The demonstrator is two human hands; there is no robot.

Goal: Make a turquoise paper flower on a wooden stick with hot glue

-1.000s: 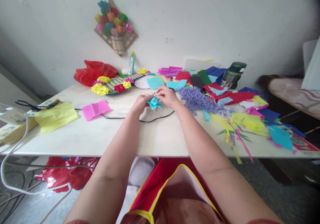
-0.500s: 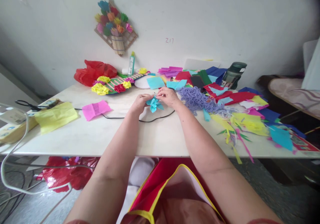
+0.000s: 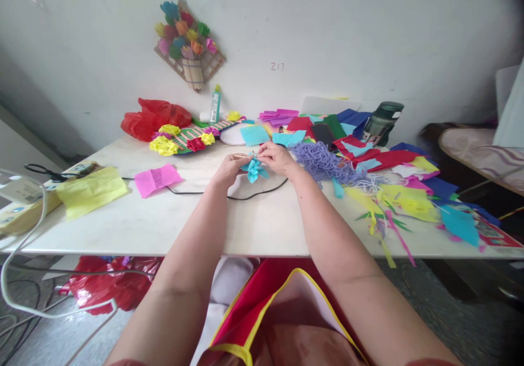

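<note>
Both my hands meet over the middle of the white table (image 3: 172,219). A small crumpled light-blue paper flower (image 3: 254,169) sits between them. My left hand (image 3: 230,168) pinches its left side with closed fingers. My right hand (image 3: 277,159) grips its top and right side, fingers curled. A black cable (image 3: 245,196) lies on the table just under my hands.
Purple yarn (image 3: 319,164) and several coloured paper scraps (image 3: 409,197) cover the right side. A pink sheet (image 3: 158,179) and yellow sheet (image 3: 90,190) lie left, with scissors (image 3: 45,172). At the back stand a glue bottle (image 3: 215,104), a red bag (image 3: 153,118), a flower craft (image 3: 192,134) and a dark jar (image 3: 380,121).
The hands have shifted only slightly while working the blue paper flower; it has turned a little between the fingers.
</note>
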